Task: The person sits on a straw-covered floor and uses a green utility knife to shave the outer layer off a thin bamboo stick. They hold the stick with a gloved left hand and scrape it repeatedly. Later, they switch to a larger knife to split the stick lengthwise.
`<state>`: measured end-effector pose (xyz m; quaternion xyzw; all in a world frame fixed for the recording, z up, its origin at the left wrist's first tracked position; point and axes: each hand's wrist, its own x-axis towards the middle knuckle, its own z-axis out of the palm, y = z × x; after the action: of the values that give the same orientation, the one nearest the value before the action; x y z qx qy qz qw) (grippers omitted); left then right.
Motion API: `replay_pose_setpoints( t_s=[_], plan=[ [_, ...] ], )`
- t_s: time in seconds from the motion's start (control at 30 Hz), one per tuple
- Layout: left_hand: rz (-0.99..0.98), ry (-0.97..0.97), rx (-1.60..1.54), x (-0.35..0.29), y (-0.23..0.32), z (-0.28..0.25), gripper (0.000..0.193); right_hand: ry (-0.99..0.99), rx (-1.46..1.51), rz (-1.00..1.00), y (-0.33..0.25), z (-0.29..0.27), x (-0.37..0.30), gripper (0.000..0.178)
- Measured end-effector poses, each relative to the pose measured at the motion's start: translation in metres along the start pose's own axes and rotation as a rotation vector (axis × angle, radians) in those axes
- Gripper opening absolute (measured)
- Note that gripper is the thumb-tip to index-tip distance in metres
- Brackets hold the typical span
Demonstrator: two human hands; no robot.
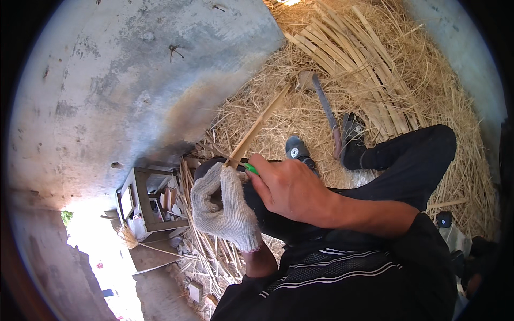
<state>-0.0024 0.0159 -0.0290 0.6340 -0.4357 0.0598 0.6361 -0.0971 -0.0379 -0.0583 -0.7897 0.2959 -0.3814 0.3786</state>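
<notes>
A pale, flat strip (256,127) sits between both hands, above the shaving-strewn floor (273,134), its free end slanting toward the floor's far edge. The left hand (226,208), in a knitted off-white glove, has its fingers pinched on the strip's near end; the bare right hand (294,187) has its fingers clenched around a green-handled tool (250,168), its working end partly hidden at the strip. No lettering is legible; a round white badge marks one dark shoe (295,148), and white lines cross the black shirt (332,265). Straw-coloured shavings spread up to the right wall (460,37), with a row of split strips (369,75) at the floor's far right corner and a long blade (323,101) lying beside the other shoe (352,142). Along the floor's left edge, below a stained, bluish-grey wall (107,69), stands a cluttered grey-framed cabinet (138,200), near a glaring opening (96,262).
</notes>
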Motion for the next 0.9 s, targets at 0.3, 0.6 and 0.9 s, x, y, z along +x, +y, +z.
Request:
replay_pose_setpoints(
  t_s=[0.3, 0.6, 0.9],
  plan=[
    [-0.049, 0.01, -0.007, 0.007, -0.007, -0.006, 0.011, -0.084, -0.118, 0.048, -0.001, 0.003, 0.008, 0.019],
    [0.041, -0.015, 0.065, 0.007, -0.012, -0.009, 0.01, -0.118, -0.137, 0.037, 0.004, -0.003, 0.008, 0.02],
    [0.011, -0.051, 0.023, 0.007, -0.009, -0.008, 0.009, -0.08, -0.106, 0.078, 0.014, 0.003, 0.007, 0.02]
  ],
)
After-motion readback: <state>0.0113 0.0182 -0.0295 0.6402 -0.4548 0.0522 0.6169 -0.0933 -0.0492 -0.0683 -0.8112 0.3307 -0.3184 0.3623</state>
